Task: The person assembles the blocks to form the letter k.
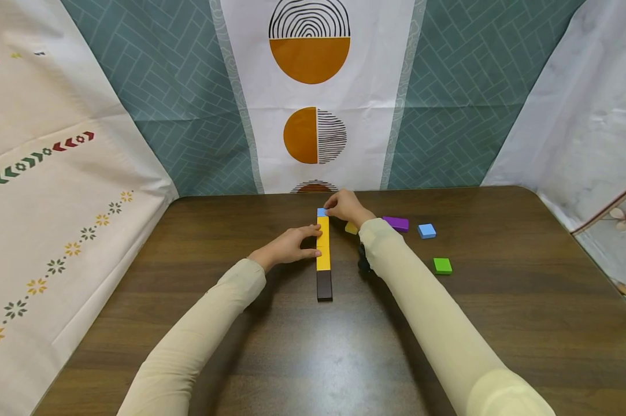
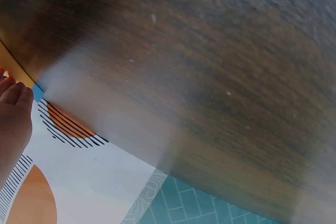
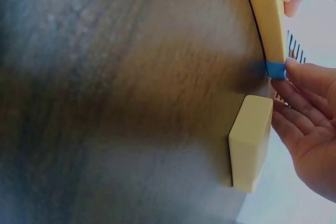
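Observation:
A straight row of blocks runs away from me in the head view: a black block (image 1: 324,287) at the near end, yellow blocks (image 1: 323,263) in the middle, and a small blue block (image 1: 321,212) at the far end. My left hand (image 1: 288,245) lies along the row's left side, fingertips and thumb touching the yellow part. At the far end, my right hand (image 1: 345,207) pinches the blue block. The right wrist view shows its thumb at the corner of the blue block (image 3: 275,70), with the other fingers (image 3: 299,103) loosely bent below.
A pale yellow block (image 1: 351,228) sits just right of the row, partly behind the right wrist. Farther right lie a purple block (image 1: 396,223), a light blue block (image 1: 426,231) and a green block (image 1: 442,266). A patterned cloth (image 1: 313,98) hangs behind the wooden table (image 1: 479,358).

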A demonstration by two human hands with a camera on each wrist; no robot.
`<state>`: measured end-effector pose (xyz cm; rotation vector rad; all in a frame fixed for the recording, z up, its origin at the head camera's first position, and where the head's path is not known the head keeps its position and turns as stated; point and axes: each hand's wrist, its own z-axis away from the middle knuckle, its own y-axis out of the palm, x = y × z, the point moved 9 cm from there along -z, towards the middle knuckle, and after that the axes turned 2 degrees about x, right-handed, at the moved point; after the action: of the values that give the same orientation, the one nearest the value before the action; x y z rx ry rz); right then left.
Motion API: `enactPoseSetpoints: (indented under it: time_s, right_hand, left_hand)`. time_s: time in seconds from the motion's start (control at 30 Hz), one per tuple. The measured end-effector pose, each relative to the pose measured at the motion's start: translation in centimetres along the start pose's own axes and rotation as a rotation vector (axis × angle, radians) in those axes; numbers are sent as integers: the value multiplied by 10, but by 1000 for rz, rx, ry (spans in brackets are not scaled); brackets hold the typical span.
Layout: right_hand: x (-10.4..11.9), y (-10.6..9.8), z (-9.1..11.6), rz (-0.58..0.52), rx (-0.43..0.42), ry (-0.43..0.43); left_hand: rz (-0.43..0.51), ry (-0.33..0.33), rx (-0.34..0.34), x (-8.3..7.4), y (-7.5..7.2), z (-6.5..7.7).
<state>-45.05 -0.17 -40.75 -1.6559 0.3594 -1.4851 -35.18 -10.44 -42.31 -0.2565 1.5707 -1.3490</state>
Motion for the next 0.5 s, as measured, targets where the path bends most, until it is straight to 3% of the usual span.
enactPoseSetpoints:
  time_s: [0.5]
  right_hand:
    - [-1, 0, -1, 2, 9, 23]
  left_hand:
    - [-1, -9, 3, 0, 0, 0]
